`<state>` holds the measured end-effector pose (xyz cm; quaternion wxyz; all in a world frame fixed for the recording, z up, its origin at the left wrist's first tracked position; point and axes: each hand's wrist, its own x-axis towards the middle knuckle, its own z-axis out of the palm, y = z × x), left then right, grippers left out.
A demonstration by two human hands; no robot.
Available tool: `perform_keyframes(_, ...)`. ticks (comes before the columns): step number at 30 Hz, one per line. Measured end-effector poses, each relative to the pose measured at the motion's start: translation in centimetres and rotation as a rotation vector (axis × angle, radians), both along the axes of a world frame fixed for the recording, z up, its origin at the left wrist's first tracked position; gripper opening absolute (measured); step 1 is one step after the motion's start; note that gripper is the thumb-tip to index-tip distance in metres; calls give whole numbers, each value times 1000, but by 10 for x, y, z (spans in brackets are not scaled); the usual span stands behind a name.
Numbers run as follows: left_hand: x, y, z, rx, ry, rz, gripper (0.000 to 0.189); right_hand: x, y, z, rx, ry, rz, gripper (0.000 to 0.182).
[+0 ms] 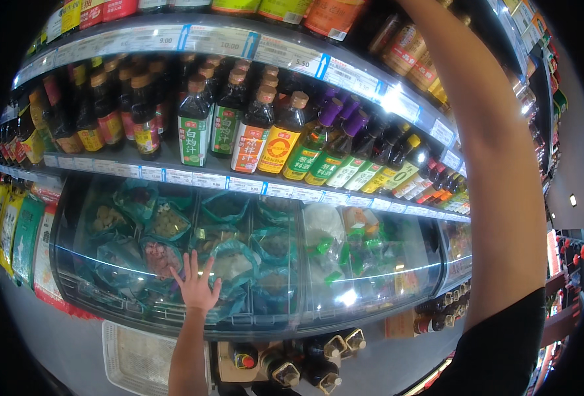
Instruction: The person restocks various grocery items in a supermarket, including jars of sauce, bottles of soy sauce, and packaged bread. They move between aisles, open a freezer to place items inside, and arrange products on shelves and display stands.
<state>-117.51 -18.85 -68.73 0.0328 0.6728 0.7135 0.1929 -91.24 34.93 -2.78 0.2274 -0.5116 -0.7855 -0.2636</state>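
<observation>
My left hand (pixel 200 284) is spread flat over the glass lid (pixel 277 257) of a chest freezer, fingers apart and holding nothing. It appears to rest on the glass. Under the lid, blue-green plastic bags hold frozen food, among them pinkish pieces (pixel 162 258) just beyond my fingers and a pale white heap (pixel 232 267) beside them. My right arm reaches up along the right side toward the upper shelf; its hand is beyond the top edge, out of view. Near that forearm on the upper shelf are bottles with brown-gold labels (pixel 405 47).
A shelf (pixel 168 161) of sauce bottles runs above the freezer, with green-labelled bottles (pixel 193 138) and purple-capped bottles (pixel 329 114). Below the freezer are a white plastic basket (pixel 138 356) and large dark bottles (pixel 282 371) on the floor. Packaged bags (pixel 27 237) stand at the left.
</observation>
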Motion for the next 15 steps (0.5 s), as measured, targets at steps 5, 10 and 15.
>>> perform_keyframes(5,21,8,1,4,-33,-130,66,36,-111,13,182,-280,-254,31)
perform_keyframes(10,22,6,-6,49,-38,-131,67,28,-139,8,126,-108,-294,32)
perform_keyframes(15,19,4,-7,43,-41,-115,67,16,-173,1,66,25,-281,34)
